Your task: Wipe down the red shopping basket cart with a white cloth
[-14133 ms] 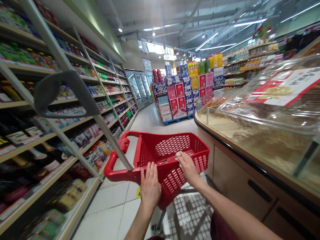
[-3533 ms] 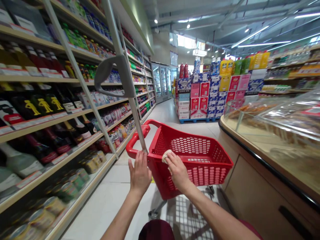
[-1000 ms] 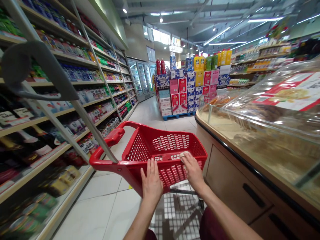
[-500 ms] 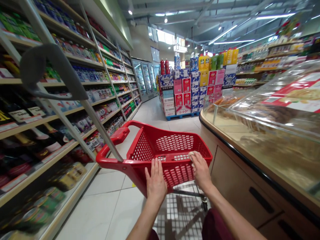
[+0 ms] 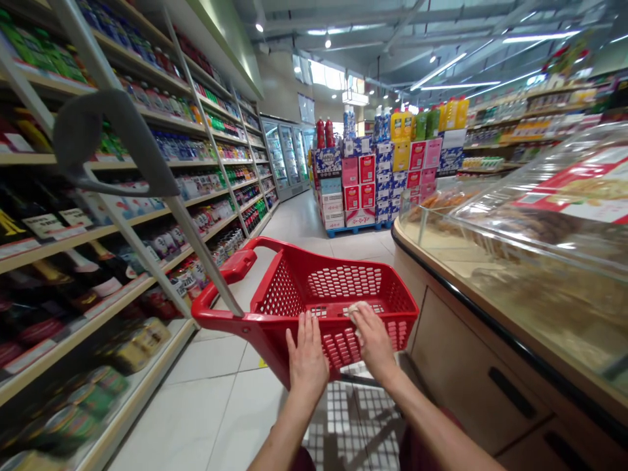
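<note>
A red plastic shopping cart [image 5: 275,320] with perforated basket walls stands in front of me, its handle end to the left. On its near side wall, my left hand [image 5: 308,360] lies flat with the fingers extended up to the rim. My right hand [image 5: 375,340] presses a pale wadded cloth [image 5: 357,311] against the near rim, right of my left hand. Part of the cloth is hidden beneath the fingers. From the cart's handle end rises a metal pole [image 5: 203,255] with a grey holder [image 5: 118,147] at upper left.
Shelves of bottles and cans [image 5: 161,261] line the left side. On the right is a wooden display counter [image 5: 471,379] with clear covers, close to the cart's end. Stacked drink cartons [image 5: 360,176] stand ahead on a blue pallet [image 5: 350,229], glass-door fridges [image 5: 289,157] behind.
My right hand has slid left along the near rim with the cloth, closer to my left hand. The left hand stays in place on the cart's side.
</note>
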The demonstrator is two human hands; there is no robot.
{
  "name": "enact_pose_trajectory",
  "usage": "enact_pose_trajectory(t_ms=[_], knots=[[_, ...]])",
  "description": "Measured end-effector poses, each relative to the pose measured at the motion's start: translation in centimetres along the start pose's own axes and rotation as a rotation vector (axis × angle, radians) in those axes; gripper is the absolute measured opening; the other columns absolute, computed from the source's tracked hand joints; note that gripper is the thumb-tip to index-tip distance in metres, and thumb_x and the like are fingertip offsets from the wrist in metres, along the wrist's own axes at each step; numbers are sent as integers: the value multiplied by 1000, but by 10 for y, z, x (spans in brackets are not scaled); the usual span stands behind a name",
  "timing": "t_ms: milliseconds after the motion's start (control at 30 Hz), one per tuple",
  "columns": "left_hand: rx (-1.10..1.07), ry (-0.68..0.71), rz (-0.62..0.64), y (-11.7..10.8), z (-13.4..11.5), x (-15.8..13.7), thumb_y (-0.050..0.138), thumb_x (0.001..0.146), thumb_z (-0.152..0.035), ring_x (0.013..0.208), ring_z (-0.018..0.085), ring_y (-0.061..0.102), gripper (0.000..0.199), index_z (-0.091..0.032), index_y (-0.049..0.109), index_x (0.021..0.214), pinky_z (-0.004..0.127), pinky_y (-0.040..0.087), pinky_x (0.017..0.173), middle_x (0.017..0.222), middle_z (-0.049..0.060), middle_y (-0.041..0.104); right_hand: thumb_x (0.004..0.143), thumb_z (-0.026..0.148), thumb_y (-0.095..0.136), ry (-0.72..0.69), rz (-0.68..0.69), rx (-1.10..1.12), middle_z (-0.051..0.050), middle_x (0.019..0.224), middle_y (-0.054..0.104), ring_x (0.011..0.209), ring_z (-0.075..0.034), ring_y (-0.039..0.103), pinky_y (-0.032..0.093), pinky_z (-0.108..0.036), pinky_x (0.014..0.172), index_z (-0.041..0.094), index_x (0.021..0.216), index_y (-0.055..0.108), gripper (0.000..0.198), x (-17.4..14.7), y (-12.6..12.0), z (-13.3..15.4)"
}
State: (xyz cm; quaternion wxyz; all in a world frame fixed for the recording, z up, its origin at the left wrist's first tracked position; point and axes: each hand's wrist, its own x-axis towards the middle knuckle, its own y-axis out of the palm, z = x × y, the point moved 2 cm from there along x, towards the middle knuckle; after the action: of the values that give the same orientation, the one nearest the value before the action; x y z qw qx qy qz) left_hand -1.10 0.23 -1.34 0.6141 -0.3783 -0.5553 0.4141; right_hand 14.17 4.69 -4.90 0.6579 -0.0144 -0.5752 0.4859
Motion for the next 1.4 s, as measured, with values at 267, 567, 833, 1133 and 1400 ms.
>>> enact_pose_trajectory(t_ms=[267, 567, 833, 1133, 1400], knots=[[-57, 64, 36, -12, 7, 0, 38, 70, -18, 130, 21, 19, 62, -15, 28, 131, 52, 13, 104, 140, 6, 23, 70, -1, 33, -19, 19, 17, -10, 128, 45, 124, -20, 32, 32, -42, 98, 16, 121, 48, 56, 1, 8, 16], [-41, 117, 22, -6, -7, 5, 41, 69, -19, 129, 25, 19, 61, -16, 32, 129, 54, 13, 104, 139, 7, 29, 73, 2, 35, -34, 52, -73, -10, 126, 48, 121, -20, 35, 34, -41, 96, 16, 118, 51, 50, 0, -3, -7], [-45, 126, 24, -2, -16, 6, 39, 72, -21, 130, 25, 18, 60, -15, 29, 130, 54, 13, 104, 139, 7, 29, 73, 2, 35, -34, 64, -88, -7, 128, 46, 123, -19, 33, 32, -41, 97, 20, 121, 48, 53, -5, -8, -22], [-87, 184, 68, -3, -37, 15, 37, 71, -19, 129, 23, 19, 60, -15, 29, 131, 53, 12, 104, 140, 6, 27, 73, 2, 35, 51, 76, -160, -9, 128, 46, 123, -21, 33, 32, -41, 97, 17, 118, 50, 50, -3, -17, -41], [-100, 206, 84, 4, -47, 20, 39, 68, -17, 129, 24, 19, 63, -13, 28, 131, 54, 12, 104, 139, 9, 28, 72, 4, 39, 159, 17, -215, -10, 127, 47, 121, -21, 36, 34, -42, 95, 19, 121, 47, 52, -4, -24, -68]])
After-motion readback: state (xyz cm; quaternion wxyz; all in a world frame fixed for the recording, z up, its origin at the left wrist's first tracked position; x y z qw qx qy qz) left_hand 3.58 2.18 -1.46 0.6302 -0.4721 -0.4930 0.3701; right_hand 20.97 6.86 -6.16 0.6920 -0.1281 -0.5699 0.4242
